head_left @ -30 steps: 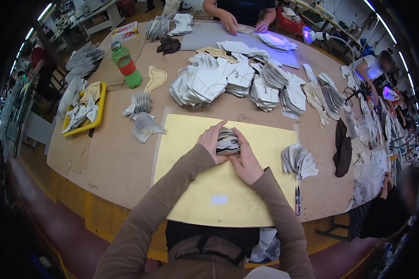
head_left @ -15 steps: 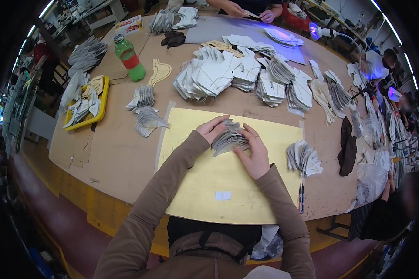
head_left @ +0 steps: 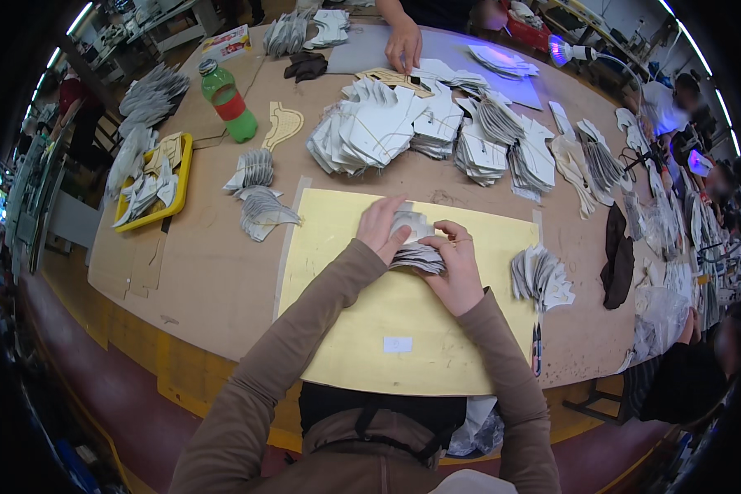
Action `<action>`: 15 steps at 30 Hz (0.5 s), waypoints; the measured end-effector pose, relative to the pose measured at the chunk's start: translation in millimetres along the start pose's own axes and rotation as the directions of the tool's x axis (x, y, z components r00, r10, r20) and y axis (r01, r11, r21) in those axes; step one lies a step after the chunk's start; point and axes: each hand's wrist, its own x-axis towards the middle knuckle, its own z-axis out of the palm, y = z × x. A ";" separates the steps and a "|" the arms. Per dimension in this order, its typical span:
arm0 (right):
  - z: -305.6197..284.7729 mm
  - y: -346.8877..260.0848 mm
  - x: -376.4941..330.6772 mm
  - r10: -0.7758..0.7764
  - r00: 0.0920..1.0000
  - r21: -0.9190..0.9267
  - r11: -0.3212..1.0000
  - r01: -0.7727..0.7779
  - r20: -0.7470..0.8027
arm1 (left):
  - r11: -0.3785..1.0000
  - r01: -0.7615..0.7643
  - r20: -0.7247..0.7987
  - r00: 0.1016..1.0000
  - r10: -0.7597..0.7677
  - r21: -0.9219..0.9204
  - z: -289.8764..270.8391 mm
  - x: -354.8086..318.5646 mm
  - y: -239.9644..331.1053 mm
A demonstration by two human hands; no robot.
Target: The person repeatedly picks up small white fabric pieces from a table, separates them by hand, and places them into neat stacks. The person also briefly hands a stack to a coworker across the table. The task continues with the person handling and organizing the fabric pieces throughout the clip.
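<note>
A stack of grey cut pieces is sitting on the yellow mat, with the left hand and right hand both gripping it. More grey stacks are lying just right.

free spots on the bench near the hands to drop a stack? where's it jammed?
Bare: the yellow mat below the hands, around its small white label; and brown tabletop between the mat's left edge and the yellow tray. Crowded: white piece stacks above the mat, and the fanned stack and scissors at its right edge. Both hands hold the grey stack.
</note>
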 end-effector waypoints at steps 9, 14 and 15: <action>-21.5 6.5 -5.5 0.131 0.960 0.203 0.962 -0.184 0.247 | 0.965 0.119 0.340 0.940 -0.034 -0.232 -9.5 -11.1 51.5; -8.3 1.9 -21.5 0.186 0.970 0.332 0.915 -0.229 0.156 | 0.966 0.217 0.339 0.927 -0.159 -0.139 12.9 -22.6 51.4; -6.6 -2.6 -23.0 0.236 0.962 0.421 0.866 -0.271 0.135 | 0.950 0.268 0.348 0.916 -0.200 -0.158 13.8 -22.9 51.6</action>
